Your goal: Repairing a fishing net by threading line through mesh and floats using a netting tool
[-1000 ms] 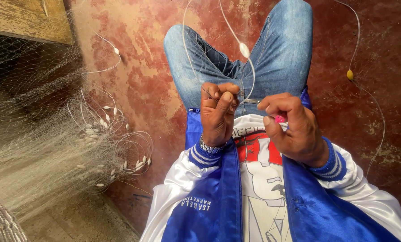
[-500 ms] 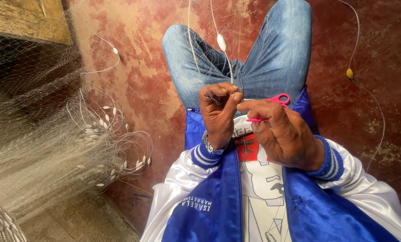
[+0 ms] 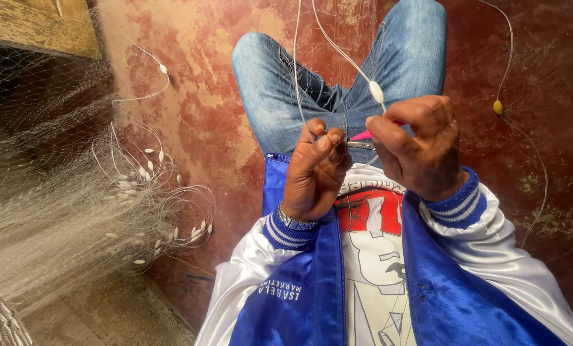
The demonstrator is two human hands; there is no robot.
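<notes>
Fishing line, thin, pale and almost translucent, is seen running down from the top edge of the view in two strands that converge toward the hands above the lap. One small white oval float is threaded on the right-hand strand, just above the right hand. The line is pinched between the thumb and fingertips of the left hand, which is closed around it at chest height, in front of the bent knees in blue jeans. The right hand is clenched on small scissors with pink handles; only a pink tip and a short length of metal blade are shown between the two hands, with the blade lying just beside the left fingertips. Whether the blades are touching the line cannot be told. A blue and white satin jacket with striped cuffs is worn over a printed shirt. A heap of fine, whitish fishing net, dotted with more white oval floats, is piled on the floor to the left, well apart from the hands. A further strand carrying a yellow float is laid across the worn red floor on the right.
</notes>
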